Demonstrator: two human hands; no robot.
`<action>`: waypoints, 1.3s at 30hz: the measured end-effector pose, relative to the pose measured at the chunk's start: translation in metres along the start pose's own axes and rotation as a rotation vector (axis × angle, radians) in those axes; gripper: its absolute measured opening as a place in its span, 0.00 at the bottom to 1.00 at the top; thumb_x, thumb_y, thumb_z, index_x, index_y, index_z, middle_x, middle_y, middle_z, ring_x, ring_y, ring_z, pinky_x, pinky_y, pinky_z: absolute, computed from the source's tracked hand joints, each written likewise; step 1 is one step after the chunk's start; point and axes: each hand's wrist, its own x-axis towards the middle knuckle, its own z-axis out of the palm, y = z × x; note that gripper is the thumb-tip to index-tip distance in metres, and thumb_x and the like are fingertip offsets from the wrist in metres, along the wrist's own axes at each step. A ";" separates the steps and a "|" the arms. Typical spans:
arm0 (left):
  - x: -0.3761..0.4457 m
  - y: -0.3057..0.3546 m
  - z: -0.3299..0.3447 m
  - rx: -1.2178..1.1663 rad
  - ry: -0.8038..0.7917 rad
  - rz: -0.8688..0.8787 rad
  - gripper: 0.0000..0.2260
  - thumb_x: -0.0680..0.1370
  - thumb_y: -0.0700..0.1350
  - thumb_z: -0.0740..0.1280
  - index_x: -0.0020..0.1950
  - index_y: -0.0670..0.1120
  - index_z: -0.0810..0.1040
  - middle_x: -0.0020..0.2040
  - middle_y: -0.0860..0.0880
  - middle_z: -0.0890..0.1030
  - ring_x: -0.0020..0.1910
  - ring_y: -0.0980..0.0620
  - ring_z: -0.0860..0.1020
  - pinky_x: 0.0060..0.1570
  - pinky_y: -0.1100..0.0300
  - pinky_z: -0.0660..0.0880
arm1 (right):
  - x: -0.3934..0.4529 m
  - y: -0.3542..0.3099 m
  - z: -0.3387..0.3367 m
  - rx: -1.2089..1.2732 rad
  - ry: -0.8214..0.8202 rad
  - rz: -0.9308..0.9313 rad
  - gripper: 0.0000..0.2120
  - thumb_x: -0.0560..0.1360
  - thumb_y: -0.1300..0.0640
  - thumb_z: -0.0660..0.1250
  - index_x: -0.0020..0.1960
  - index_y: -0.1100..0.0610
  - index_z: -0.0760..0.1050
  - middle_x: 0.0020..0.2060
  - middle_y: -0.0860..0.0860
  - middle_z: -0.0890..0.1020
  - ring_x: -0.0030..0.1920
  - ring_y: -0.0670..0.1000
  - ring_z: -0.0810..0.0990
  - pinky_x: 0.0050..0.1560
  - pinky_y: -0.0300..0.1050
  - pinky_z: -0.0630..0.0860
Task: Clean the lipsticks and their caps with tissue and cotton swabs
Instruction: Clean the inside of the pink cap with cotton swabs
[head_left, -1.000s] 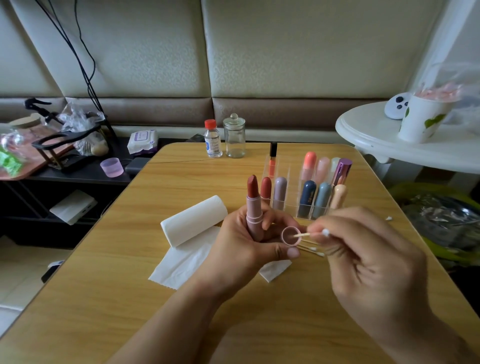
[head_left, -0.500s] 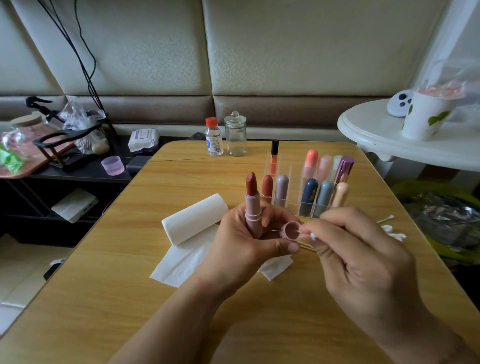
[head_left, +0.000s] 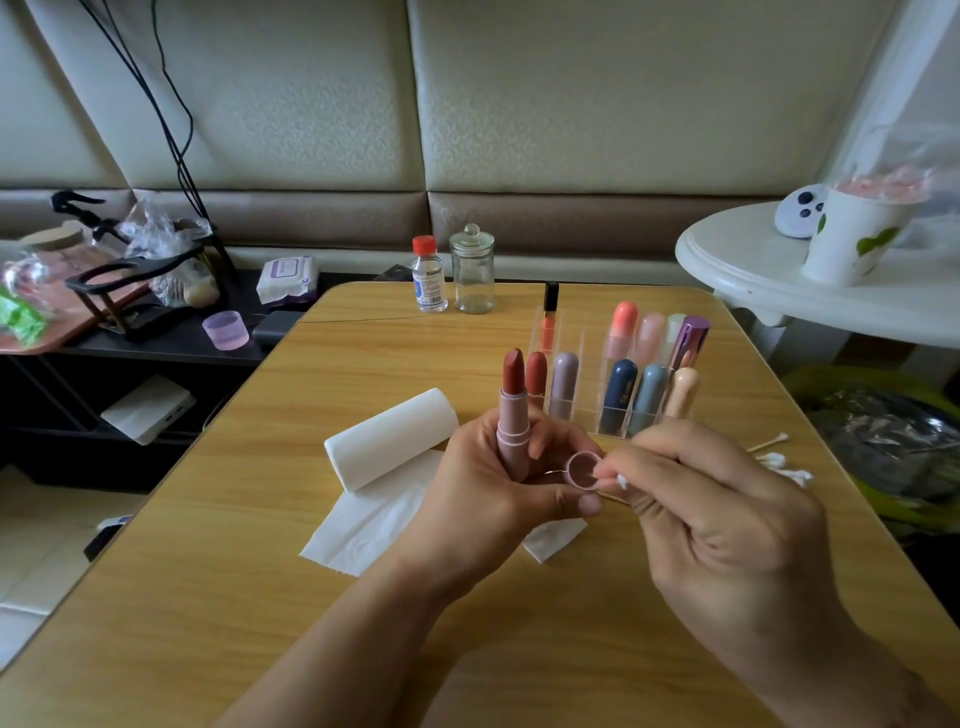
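My left hand (head_left: 483, 488) grips an open pink lipstick (head_left: 513, 415) upright, its dark red bullet extended, and also holds the pink cap (head_left: 583, 472) between thumb and fingers, the opening facing me. My right hand (head_left: 717, 525) pinches a cotton swab (head_left: 621, 481); one white tip shows by my fingers and the other end reaches into the cap. A tissue roll (head_left: 392, 439) lies left of my hands, with a loose tissue sheet (head_left: 363, 519) under them. Behind stands a clear organizer (head_left: 587, 413) holding several capped lipsticks.
A small red-capped bottle (head_left: 429, 274) and a glass jar (head_left: 471, 270) stand at the table's far edge. Loose cotton swabs (head_left: 776, 457) lie at the right edge. A white side table (head_left: 769, 291) with a cup (head_left: 852, 234) is to the right; a cluttered shelf (head_left: 156, 343) left.
My right hand has moved left toward the cap, pushing the swab further into it. The left hand keeps the lipstick and cap almost still.
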 end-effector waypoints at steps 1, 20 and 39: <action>0.000 0.000 0.000 0.001 0.000 -0.006 0.22 0.65 0.20 0.70 0.39 0.42 0.65 0.41 0.45 0.83 0.41 0.50 0.81 0.44 0.58 0.78 | 0.001 0.000 0.000 -0.001 -0.003 0.000 0.07 0.71 0.70 0.70 0.46 0.64 0.85 0.41 0.54 0.83 0.42 0.46 0.79 0.57 0.27 0.72; 0.002 0.002 0.002 0.063 0.085 0.006 0.25 0.66 0.23 0.72 0.33 0.56 0.78 0.40 0.49 0.83 0.51 0.47 0.84 0.48 0.57 0.79 | 0.001 0.003 -0.006 0.032 0.114 0.016 0.04 0.73 0.66 0.71 0.46 0.66 0.84 0.39 0.57 0.82 0.42 0.47 0.77 0.53 0.28 0.71; 0.003 -0.003 -0.004 0.279 0.216 0.072 0.23 0.67 0.25 0.74 0.37 0.55 0.77 0.41 0.46 0.85 0.42 0.52 0.83 0.45 0.59 0.80 | -0.003 0.011 -0.003 -0.076 -0.118 0.065 0.09 0.77 0.60 0.67 0.51 0.62 0.84 0.41 0.53 0.81 0.37 0.51 0.80 0.41 0.41 0.80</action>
